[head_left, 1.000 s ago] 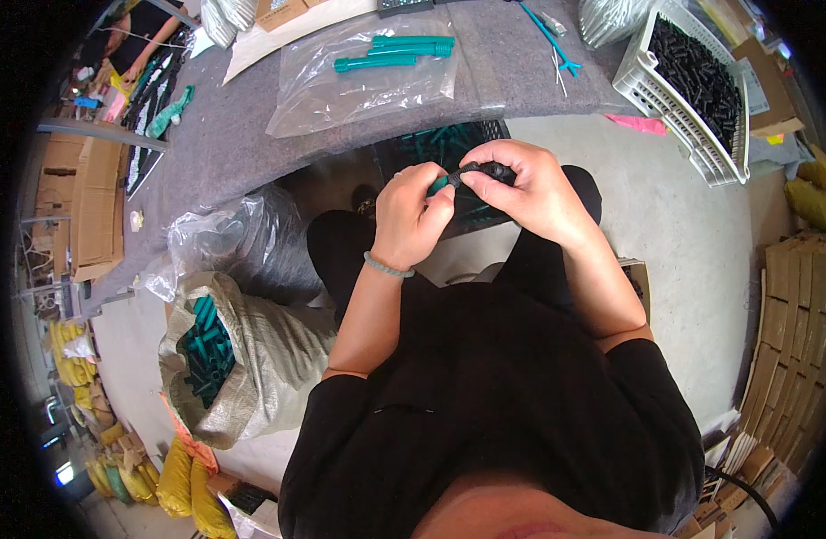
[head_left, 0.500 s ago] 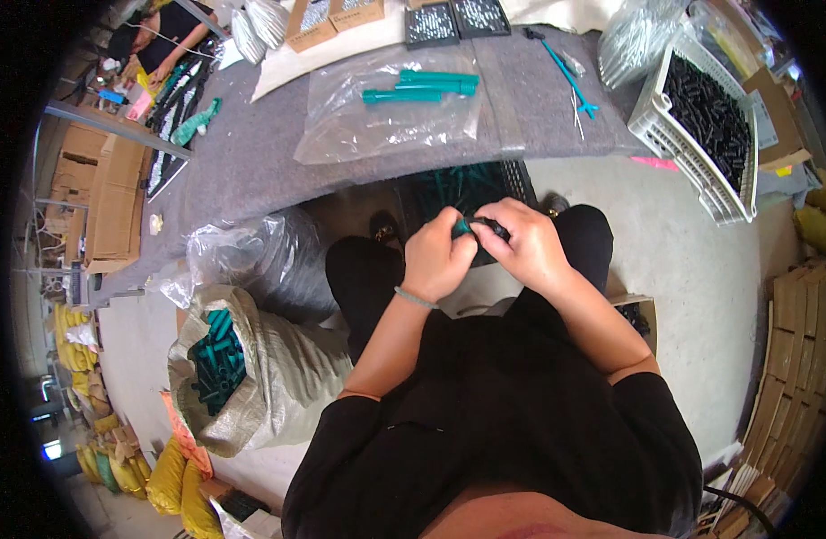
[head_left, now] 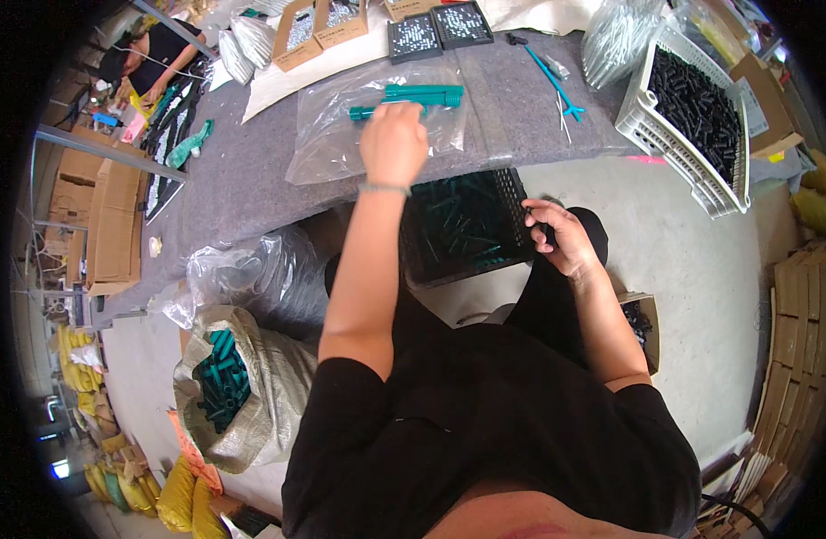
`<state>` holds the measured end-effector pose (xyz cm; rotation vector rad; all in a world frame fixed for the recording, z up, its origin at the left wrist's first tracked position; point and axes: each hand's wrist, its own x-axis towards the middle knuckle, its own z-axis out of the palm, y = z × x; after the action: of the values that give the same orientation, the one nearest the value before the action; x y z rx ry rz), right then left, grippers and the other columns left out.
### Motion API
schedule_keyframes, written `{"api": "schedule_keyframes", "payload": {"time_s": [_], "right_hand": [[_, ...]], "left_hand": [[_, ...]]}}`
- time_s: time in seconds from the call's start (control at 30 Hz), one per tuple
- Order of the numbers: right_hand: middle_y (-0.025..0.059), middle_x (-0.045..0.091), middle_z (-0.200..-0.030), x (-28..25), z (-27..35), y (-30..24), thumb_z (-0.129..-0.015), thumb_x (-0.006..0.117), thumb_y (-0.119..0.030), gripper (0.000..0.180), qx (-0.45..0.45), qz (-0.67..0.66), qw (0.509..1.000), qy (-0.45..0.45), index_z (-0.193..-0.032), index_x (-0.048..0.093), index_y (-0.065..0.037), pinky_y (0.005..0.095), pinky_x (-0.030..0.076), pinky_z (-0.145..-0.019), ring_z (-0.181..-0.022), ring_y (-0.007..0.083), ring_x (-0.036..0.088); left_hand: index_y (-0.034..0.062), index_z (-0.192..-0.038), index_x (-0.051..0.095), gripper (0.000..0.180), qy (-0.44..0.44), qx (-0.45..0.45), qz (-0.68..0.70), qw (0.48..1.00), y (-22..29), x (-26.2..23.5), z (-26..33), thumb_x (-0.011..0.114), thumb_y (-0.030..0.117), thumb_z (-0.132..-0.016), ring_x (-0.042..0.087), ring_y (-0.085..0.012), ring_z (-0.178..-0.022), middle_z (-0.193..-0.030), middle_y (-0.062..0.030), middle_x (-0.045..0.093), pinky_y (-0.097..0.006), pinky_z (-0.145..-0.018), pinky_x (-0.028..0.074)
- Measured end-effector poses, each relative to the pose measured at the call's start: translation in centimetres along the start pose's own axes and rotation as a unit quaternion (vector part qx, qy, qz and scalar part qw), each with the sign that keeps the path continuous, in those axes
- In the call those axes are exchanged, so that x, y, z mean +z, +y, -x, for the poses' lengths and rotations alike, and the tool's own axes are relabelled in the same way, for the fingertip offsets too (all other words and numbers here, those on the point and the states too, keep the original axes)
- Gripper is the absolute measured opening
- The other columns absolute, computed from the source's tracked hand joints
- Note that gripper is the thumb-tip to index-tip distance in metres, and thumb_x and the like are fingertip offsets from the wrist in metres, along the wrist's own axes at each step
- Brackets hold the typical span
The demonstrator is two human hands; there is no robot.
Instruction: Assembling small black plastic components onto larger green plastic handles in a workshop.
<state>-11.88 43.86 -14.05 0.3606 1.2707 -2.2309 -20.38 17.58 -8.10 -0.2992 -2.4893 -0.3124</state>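
Note:
My left hand (head_left: 393, 148) reaches over the table with its fingertips bent down at the nearest green tube (head_left: 361, 113). Its fingers are partly hidden and blurred, so whether it grips that tube or something else does not show. Beyond it, more green tubes (head_left: 442, 95) lie side by side on a clear plastic bag (head_left: 328, 135). My right hand (head_left: 561, 238), above my right knee, is curled round a small black part (head_left: 546, 235), mostly covered by the fingers. Between my hands, below the table edge, a dark crate (head_left: 467, 274) holds green pieces.
At left stands a woven sack (head_left: 274, 395) of green tubes, beside clear plastic wrap (head_left: 242, 274). A white basket (head_left: 646, 130) of black parts sits at the table's right. Black trays (head_left: 415, 40) and a blue-green rod (head_left: 557, 81) lie farther back. Another person (head_left: 157, 54) is at far left.
My hands were together over the crate, on a green piece and a black part. The left has moved forward to the tubes on the bag; the right has drawn right with the black part.

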Motion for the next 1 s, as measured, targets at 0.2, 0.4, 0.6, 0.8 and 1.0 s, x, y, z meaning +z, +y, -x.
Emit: {"api": "schedule_keyframes", "payload": {"time_s": [0.2, 0.4, 0.6, 0.8, 1.0], "right_hand": [[0.0022, 0.057, -0.077, 3.0, 1.1, -1.8, -0.086, 0.063, -0.018, 0.023, -0.052, -0.012, 0.996, -0.066, -0.103, 0.056, -0.005, 0.0181, 0.028, -0.045, -0.057, 0.0066, 0.046], [0.0033, 0.057, -0.085, 6.1, 1.6, -3.5, -0.087, 0.06, -0.013, 0.028, -0.108, -0.024, 0.988, -0.111, -0.113, 0.057, -0.001, 0.0178, 0.029, -0.044, -0.057, 0.0064, 0.043], [0.0021, 0.055, -0.084, 7.8, 1.6, -2.7, -0.088, 0.059, -0.014, 0.027, -0.083, -0.044, 0.988, -0.118, -0.112, 0.057, -0.001, 0.0178, 0.027, -0.044, -0.057, 0.0054, 0.042], [0.0002, 0.052, -0.08, 7.4, 1.9, -2.1, -0.087, 0.06, -0.012, 0.024, -0.108, -0.023, 0.986, -0.126, -0.109, 0.057, -0.001, 0.0184, 0.027, -0.044, -0.057, 0.0052, 0.041], [0.0024, 0.056, -0.083, 7.6, 3.5, -2.8, -0.088, 0.057, -0.009, 0.021, -0.098, -0.053, 0.984, -0.139, -0.107, 0.055, -0.001, 0.0184, 0.029, -0.044, -0.053, 0.0047, 0.039]], "left_hand": [[0.0079, -0.09, 0.062, 0.018, -0.144, 0.079, -0.07, 0.984, -4.1, 1.4, -2.9, 0.062, 0.009, -0.072, 0.057, -0.0306, -0.091, -0.099, -0.011, 0.059, -0.04, -0.077, 0.048], [0.0099, -0.093, 0.058, 0.015, -0.041, 0.105, 0.179, 0.977, 2.4, -5.1, 2.8, 0.058, 0.007, -0.078, 0.057, -0.0315, -0.08, -0.086, -0.0112, 0.058, -0.04, -0.067, 0.047], [0.004, -0.121, 0.043, 0.042, 0.02, -0.179, 0.623, 0.761, 5.3, -2.5, 6.9, 0.055, -0.001, -0.081, 0.054, -0.0166, -0.081, -0.093, -0.0104, 0.057, -0.032, -0.07, 0.045], [0.0026, -0.134, 0.036, 0.052, -0.038, -0.217, 0.784, 0.581, 6.2, -2.6, 7.8, 0.052, -0.002, -0.085, 0.054, -0.0209, -0.1, -0.128, -0.0194, 0.049, -0.033, -0.084, 0.045], [0.0012, -0.125, 0.046, 0.035, -0.152, -0.264, 0.834, 0.46, 6.3, -2.9, 9.8, 0.053, 0.006, -0.091, 0.053, -0.012, -0.074, -0.105, -0.0132, 0.06, -0.025, -0.069, 0.044]]}}
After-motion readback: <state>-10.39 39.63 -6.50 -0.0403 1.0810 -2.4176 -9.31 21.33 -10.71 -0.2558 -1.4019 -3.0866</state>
